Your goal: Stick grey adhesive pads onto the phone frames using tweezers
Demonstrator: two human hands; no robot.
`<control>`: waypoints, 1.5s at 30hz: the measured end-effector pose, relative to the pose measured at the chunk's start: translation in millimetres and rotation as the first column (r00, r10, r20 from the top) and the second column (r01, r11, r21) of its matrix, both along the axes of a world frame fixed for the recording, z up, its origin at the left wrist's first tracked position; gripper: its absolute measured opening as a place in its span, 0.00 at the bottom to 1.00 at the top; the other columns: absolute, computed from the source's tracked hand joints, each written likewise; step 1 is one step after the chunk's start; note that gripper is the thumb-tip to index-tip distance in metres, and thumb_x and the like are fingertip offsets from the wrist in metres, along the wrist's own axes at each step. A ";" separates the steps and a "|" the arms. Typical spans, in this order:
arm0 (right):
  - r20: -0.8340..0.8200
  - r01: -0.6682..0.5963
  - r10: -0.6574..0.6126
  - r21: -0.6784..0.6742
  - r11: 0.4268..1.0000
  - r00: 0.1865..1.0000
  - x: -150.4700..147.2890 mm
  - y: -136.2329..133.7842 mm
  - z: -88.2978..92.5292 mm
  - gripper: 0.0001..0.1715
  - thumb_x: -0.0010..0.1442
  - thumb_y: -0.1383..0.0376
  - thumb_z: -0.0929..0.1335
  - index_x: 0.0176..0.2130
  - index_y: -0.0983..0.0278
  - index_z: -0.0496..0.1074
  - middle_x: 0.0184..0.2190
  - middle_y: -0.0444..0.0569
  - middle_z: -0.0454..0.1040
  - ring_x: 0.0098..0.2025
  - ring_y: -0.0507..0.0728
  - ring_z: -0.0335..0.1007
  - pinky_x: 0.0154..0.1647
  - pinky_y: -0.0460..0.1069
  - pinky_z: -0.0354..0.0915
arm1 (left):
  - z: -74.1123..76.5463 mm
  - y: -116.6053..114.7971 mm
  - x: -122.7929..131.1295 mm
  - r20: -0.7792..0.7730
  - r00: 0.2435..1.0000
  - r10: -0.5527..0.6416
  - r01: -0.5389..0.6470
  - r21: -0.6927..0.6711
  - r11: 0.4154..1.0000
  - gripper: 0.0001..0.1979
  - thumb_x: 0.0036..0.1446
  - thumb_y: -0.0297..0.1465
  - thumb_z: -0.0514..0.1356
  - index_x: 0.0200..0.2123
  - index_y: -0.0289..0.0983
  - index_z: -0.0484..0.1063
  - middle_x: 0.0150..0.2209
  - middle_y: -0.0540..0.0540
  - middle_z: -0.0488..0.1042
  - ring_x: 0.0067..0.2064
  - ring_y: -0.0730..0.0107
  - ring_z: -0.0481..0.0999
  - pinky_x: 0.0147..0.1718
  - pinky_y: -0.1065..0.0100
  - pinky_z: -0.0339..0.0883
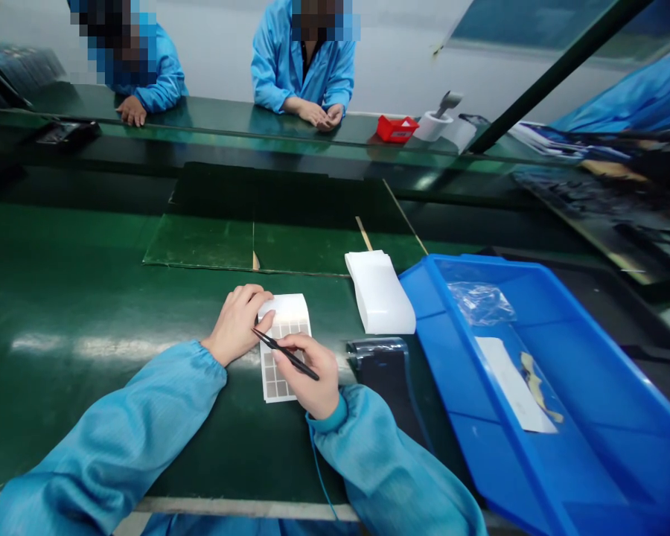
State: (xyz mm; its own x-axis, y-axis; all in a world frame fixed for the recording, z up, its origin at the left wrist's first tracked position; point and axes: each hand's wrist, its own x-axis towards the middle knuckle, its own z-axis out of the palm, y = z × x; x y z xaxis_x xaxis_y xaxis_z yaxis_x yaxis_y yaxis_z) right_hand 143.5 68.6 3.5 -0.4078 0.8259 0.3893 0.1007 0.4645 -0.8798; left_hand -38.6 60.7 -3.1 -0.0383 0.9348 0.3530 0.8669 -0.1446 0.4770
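Sheet of grey square pads sits on the green bench mat, left hand fingers curled, pinching its upper left edge. Right hand fingers grip black tweezers across the sheet. Blue plastic tray to the right holds a clear plastic bag, a white paper slip and a yellow scrap. White foam block lies between sheet and tray.

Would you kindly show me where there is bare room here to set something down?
Bare green bench mat spreads left of the left hand. It is crowded right of the right hand, where a white block, dark pouch and blue tray sit close together.
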 end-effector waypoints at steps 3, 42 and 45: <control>0.005 -0.010 0.010 -0.003 1.000 1.000 0.6 0.1 0.3 0.05 0.58 0.68 0.72 0.38 0.60 0.76 0.29 0.46 0.78 0.28 0.54 0.73 0.32 0.49 0.72 | 0.4 0.0 -0.4 0.000 1.000 -0.005 0.005 -0.006 1.000 0.12 0.65 0.33 0.55 0.48 0.37 0.72 0.48 0.41 0.72 0.48 0.58 0.70 0.47 0.57 0.65; -0.027 -0.036 0.035 -0.035 0.999 0.999 1.0 0.7 3.2 0.08 0.57 0.67 0.72 0.40 0.61 0.75 0.31 0.46 0.80 0.29 0.54 0.75 0.33 0.50 0.74 | 1.4 0.6 -3.0 0.028 1.000 0.008 -0.007 -0.027 1.000 0.12 0.64 0.33 0.56 0.48 0.37 0.72 0.47 0.41 0.72 0.50 0.57 0.69 0.51 0.56 0.65; -0.037 -0.041 0.040 -0.043 0.998 0.999 -0.2 0.7 4.2 0.08 0.57 0.67 0.72 0.40 0.60 0.75 0.32 0.46 0.80 0.28 0.54 0.75 0.32 0.49 0.74 | 1.9 0.1 -3.1 0.021 1.000 0.000 0.000 -0.016 1.000 0.12 0.64 0.33 0.56 0.48 0.37 0.72 0.47 0.41 0.72 0.49 0.57 0.69 0.50 0.56 0.65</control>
State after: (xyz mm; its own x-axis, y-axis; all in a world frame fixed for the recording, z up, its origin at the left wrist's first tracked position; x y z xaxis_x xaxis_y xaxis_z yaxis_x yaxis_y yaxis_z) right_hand 143.3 69.2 7.7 -0.4277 0.8257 0.3678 0.0508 0.4282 -0.9023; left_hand -41.7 60.9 -1.2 -0.0456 0.9405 0.3367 0.8567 -0.1366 0.4975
